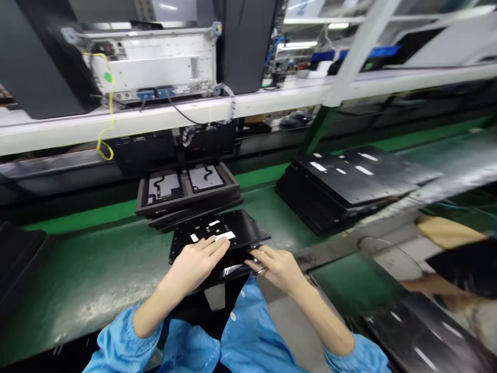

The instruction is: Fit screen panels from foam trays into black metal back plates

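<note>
A flat black panel (243, 224) with white labels and small holes lies in front of me at the bench's near edge, tilted slightly. My left hand (200, 261) rests on top of it, fingers stretched flat beside a white label. Below its near side a glossy black surface (229, 272) shows; whether it is a second panel I cannot tell. My right hand (277, 267) is at the panel's right corner with thumb and fingers closed together. A small shiny piece shows at those fingers, too small to name.
Behind the panel, a dark grey tray (190, 194) holds two flat grey parts with black ribbon cables. A stack of black panels (334, 181) stands on the green bench (101, 274) at right. More panels (423, 331) lie lower right, near another person's arm (438, 285). A white shelf (260, 106) runs above.
</note>
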`<state>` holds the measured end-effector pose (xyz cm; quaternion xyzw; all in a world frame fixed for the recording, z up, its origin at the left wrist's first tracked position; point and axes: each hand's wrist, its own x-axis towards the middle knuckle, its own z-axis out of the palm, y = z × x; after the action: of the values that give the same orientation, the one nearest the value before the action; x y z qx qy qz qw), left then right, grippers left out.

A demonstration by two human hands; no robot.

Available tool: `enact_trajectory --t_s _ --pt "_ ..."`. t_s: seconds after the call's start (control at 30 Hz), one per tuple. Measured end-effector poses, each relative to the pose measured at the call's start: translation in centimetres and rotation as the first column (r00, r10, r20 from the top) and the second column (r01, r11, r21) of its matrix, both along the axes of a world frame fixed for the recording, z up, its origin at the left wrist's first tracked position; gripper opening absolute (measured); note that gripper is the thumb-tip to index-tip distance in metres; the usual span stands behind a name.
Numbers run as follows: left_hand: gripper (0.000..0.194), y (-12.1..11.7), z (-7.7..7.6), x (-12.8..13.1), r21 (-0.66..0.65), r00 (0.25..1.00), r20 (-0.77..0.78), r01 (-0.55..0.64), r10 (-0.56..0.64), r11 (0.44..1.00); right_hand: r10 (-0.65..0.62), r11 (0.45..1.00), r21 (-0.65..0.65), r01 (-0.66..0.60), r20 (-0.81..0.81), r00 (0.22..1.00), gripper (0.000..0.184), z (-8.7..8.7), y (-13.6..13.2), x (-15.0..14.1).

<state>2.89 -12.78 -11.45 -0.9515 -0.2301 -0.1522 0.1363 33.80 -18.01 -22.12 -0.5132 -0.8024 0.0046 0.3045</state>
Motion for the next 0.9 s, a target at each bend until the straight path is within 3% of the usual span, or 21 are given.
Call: enact_trajectory --t_s 0.07,0.13,0.2,0.27,0.33,0.43,0.57,0.63,0.77,0.9 --pt "0.054 0.2 -0.3 0.0 0.006 1.0 0.014 0.021 -0.021 1.0 -0.256 0.966 -0.011 0.259 -0.196 0.947 0.032 -2.8 -1.8 3.3" --pt "0.058 0.3 -0.4 0.1 0.005 0.999 0.013 0.037 -0.037 0.999 -0.508 0.849 -0.076 0.522 -0.389 0.769 0.04 -7.3 -4.1 6.7" --pt "0.064 0.4 -0.5 0.3 0.004 0.999 0.008 0.043 -0.043 0.999 -0.722 0.653 -0.239 0.719 -0.485 0.494 0.05 -12.8 -7.0 9.4" --pt "0.075 0.3 -0.6 0.5 0.0 0.999 0.007 0.046 -0.046 0.999 -0.871 0.423 -0.446 0.789 -0.441 0.218 0.059 -18.6 -10.3 10.8" --pt "0.087 0.1 -0.8 0.6 -0.003 0.999 0.007 0.044 -0.044 0.999 -0.93 0.291 -0.583 0.758 -0.359 0.081 0.059 -23.4 -13.4 10.7" --pt "0.092 -0.4 -1.3 1.0 -0.003 1.0 0.005 0.017 -0.017 1.0 -0.952 0.253 -0.708 0.659 -0.302 0.042 0.054 -28.4 -16.7 8.8" --pt "0.088 -1.3 -2.8 1.8 0.017 1.0 -0.013 -0.01 0.01 1.0 -0.939 0.33 -0.814 0.479 -0.334 0.079 0.063 -32.3 -18.2 5.8" --pt "0.085 -1.9 -3.9 2.5 0.048 0.999 -0.04 -0.018 0.02 0.999 -0.938 0.339 -0.856 0.39 -0.338 0.074 0.062 -33.7 -17.8 4.9" --pt "0.08 -2.6 -6.2 3.8 0.092 0.999 -0.041 -0.028 0.032 0.995 -0.982 0.176 -0.959 0.222 -0.185 -0.022 0.049 -36.0 -15.7 4.3" --pt "0.082 -2.7 -7.6 4.6 0.12 0.999 0.012 -0.036 0.035 0.992 -0.989 0.104 -0.988 0.114 -0.116 -0.097 0.047 -37.2 -13.8 5.1"
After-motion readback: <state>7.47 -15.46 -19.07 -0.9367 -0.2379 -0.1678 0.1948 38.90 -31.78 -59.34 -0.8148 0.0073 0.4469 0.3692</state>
